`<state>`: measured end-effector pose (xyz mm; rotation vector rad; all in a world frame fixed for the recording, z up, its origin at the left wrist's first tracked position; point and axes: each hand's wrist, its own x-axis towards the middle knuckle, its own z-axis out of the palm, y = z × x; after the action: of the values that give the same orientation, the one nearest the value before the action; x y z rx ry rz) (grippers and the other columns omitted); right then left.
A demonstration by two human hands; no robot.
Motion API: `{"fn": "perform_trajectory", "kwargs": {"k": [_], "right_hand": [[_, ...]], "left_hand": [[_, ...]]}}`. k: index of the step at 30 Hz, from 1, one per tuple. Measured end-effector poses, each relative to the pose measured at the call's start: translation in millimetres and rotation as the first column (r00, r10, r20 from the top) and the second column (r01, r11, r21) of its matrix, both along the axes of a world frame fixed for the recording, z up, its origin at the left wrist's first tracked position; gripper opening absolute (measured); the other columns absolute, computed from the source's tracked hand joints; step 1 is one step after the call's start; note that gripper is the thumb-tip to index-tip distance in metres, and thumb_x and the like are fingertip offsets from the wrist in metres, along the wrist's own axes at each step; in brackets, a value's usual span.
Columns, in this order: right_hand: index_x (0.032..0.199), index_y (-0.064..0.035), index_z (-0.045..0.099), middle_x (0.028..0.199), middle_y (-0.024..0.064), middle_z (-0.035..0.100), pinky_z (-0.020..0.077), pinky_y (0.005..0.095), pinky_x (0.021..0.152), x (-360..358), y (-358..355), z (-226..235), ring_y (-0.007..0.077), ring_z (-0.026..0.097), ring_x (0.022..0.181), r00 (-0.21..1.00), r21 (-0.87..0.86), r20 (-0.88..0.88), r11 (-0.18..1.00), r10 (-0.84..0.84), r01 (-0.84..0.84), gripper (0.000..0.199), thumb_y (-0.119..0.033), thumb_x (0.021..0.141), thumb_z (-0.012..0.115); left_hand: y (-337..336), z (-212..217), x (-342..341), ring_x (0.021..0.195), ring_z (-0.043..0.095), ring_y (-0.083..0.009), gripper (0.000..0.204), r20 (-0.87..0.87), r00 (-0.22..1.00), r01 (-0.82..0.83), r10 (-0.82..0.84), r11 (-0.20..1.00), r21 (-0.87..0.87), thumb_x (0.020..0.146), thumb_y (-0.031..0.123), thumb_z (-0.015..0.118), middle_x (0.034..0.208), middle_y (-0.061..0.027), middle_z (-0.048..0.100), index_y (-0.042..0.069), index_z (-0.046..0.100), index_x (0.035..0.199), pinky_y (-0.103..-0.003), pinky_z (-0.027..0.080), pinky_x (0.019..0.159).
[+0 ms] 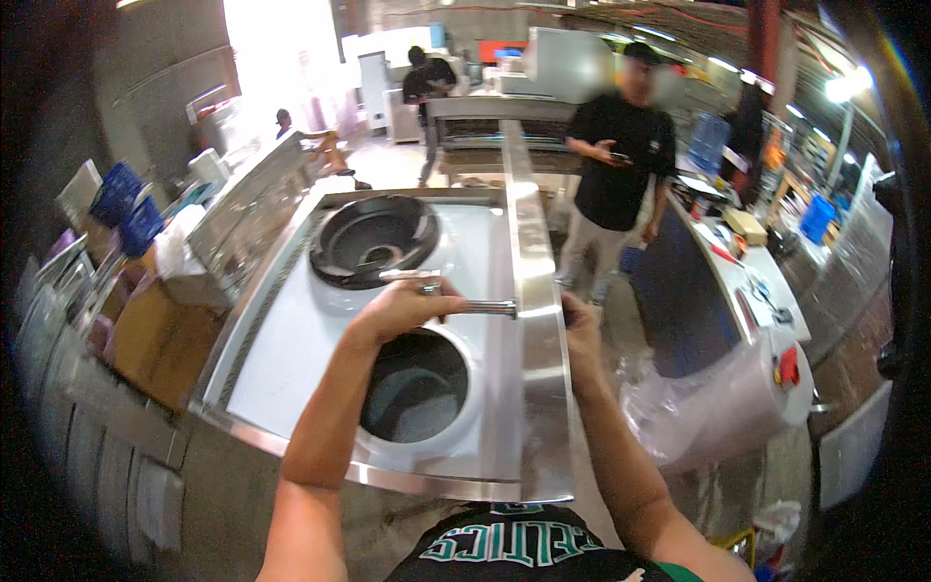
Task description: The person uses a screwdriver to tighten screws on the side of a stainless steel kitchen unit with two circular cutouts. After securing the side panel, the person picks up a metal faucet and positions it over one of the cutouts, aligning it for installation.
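My left hand (pixel 405 308) is closed around a chrome tap-like metal fitting (pixel 490 307). Its shiny pipe points right, its end meeting the upright stainless steel panel (pixel 536 252). On the panel's far side, my right hand (pixel 580 330) is curled close to the metal; its fingertips and whatever they hold are hidden. Below my left hand is a round burner opening (pixel 415 388) with a grey inside, set in the white top (pixel 281 378) of a steel-framed cooking range. Farther back, a black ring-shaped burner part (pixel 373 238) fills a second opening.
Beyond the panel stands a person in a black shirt (pixel 621 145). Two other people are farther back. A cluttered workbench (pixel 727 262) runs along the right, with a large roll of clear plastic wrap (pixel 708 398) near it. Cardboard (pixel 160 335) and blue bags (pixel 126 209) lie left.
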<state>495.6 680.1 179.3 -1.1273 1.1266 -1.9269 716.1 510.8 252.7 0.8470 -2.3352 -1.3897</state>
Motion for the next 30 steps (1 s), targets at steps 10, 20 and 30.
{"fn": "perform_trajectory", "kwargs": {"k": [10, 20, 30], "right_hand": [[0.116, 0.0057, 0.066, 0.108, 0.0096, 0.072, 0.0536, 0.0282, 0.091, -3.8, -5.9, -1.8, 0.0144, 0.068, 0.100, 1.000, 0.049, 0.002, 0.998, 0.025, -0.025, 0.029, -0.001, 0.089, 0.073], [0.118, 0.0060, 0.066, 0.109, 0.0099, 0.072, 0.0536, 0.0278, 0.091, -6.7, -6.8, -3.5, 0.0142, 0.068, 0.099, 0.997, 0.025, -0.062, 0.999, 0.050, -0.048, 0.032, -0.004, 0.089, 0.075], [0.114, 0.0028, 0.070, 0.106, 0.0065, 0.073, 0.0531, 0.0278, 0.089, -2.4, -3.3, -0.4, 0.0131, 0.067, 0.097, 0.998, -0.012, -0.045, 0.999, 0.046, -0.047, 0.028, 0.002, 0.086, 0.073]], "left_hand": [[-1.9, -2.3, -4.4, 0.065, 0.053, -0.0069, 0.025, -0.040, 0.999, -0.026, 0.026, 1.000, 0.009, 0.086, 0.033, 0.078, 0.071, 0.0021, 0.063, 0.008, 0.076, 0.091, -0.026, 0.040, 0.057], [3.5, -1.7, -6.5, 0.069, 0.057, -0.0088, 0.019, -0.164, 0.984, 0.047, -0.063, 0.994, -0.103, 0.088, 0.020, 0.077, 0.075, -0.0014, 0.066, 0.002, 0.074, 0.093, -0.026, 0.047, 0.061], [1.1, -4.3, -3.0, 0.067, 0.054, -0.0069, 0.026, -0.113, 0.993, 0.033, -0.043, 0.995, -0.091, 0.092, 0.030, 0.075, 0.071, 0.0014, 0.061, 0.004, 0.074, 0.090, -0.026, 0.042, 0.058]]}}
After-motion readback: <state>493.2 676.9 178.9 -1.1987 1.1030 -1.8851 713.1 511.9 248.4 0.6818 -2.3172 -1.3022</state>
